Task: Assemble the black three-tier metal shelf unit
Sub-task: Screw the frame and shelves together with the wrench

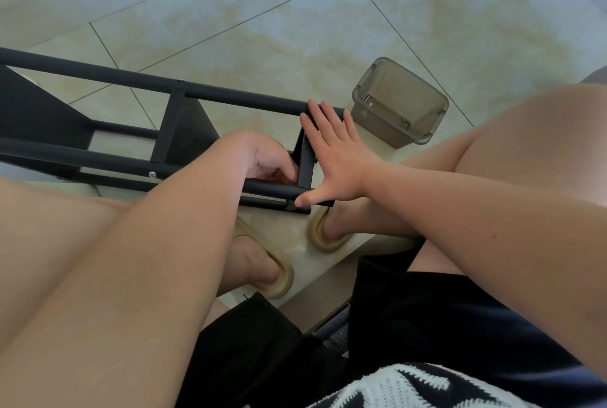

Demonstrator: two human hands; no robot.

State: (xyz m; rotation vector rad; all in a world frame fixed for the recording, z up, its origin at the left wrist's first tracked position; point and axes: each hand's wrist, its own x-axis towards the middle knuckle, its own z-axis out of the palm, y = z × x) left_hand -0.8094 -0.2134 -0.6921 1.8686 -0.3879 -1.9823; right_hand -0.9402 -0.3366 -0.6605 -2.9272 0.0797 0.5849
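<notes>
Lying on its side on the pale marbled tile floor [295, 30], the black three-tier metal shelf unit [166, 131] stretches from the 9 o'clock edge to the centre. Its round black upper tube [246, 100] and round black lower tube [262, 190] run side by side, with flat tier panels set between them. A small silver screw head [152, 174] shows on the lower tube toward 9 o'clock.

Just to 9 o'clock of centre, the left hand [262, 158] reaches down to the end tier, its fingers curled in against the lower tube at the joint. Whether this grip pinches anything I cannot tell, as the fingertips are mostly hidden.

Beside it, the right hand [335, 158] is spread flat against the unit's end and holds nothing. Its fingertips touch the end of the upper tube and its thumb touches the end of the lower tube.

At 2 o'clock of that hand, a translucent grey-brown plastic box [399, 105] sits on the floor just beside the upper tube's end. Toward 6 o'clock, two beige slippers [323, 238] rest on the floor near the unit's end.
</notes>
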